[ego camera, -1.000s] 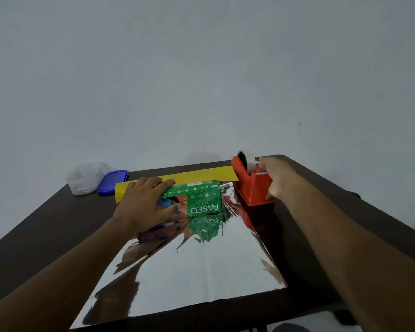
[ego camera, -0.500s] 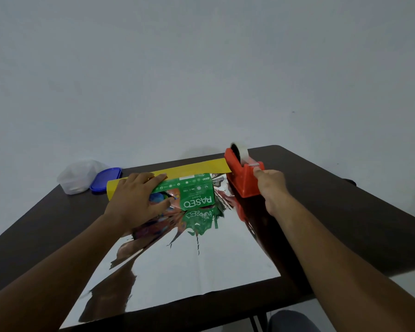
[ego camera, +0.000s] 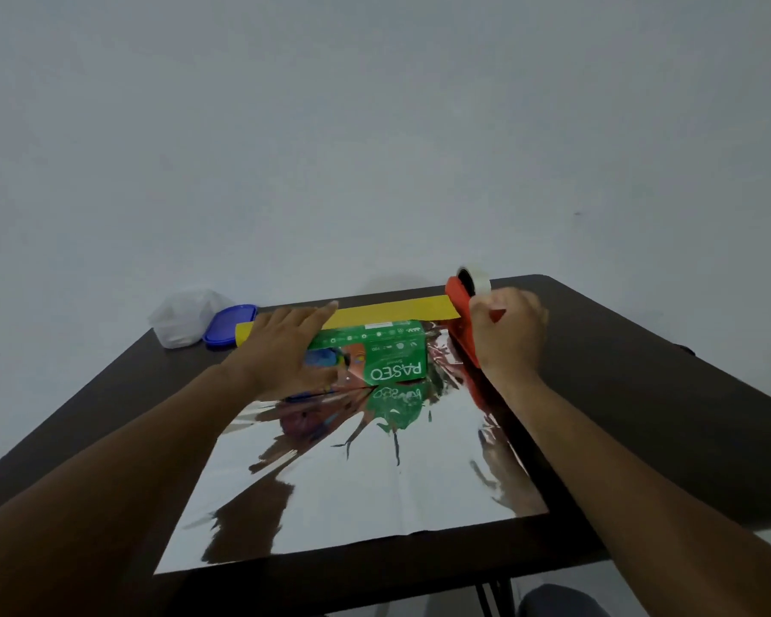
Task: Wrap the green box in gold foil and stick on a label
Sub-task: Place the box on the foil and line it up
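The green Paseo box [ego camera: 392, 358] lies on the far part of a foil sheet [ego camera: 375, 492], whose mirror side faces up. A gold strip [ego camera: 397, 307] of the foil shows along the far edge behind the box. My left hand [ego camera: 277, 349] rests flat on the box's left end, with the fingers stretched out towards the gold strip. My right hand [ego camera: 508, 331] grips the red tape dispenser [ego camera: 459, 300] just right of the box, fingers curled over its body. The white tape roll [ego camera: 479, 278] sticks up behind that hand. No label is in view.
A dark table [ego camera: 642, 416] carries everything. At its far left stand a clear plastic container [ego camera: 183, 318] and a blue lid [ego camera: 228, 325]. The foil reaches almost to the table's near edge. A plain wall rises behind the table.
My right hand has moved from the dispenser's near end up over its body. My left hand's fingers have straightened across the box. The box has stayed on the foil.
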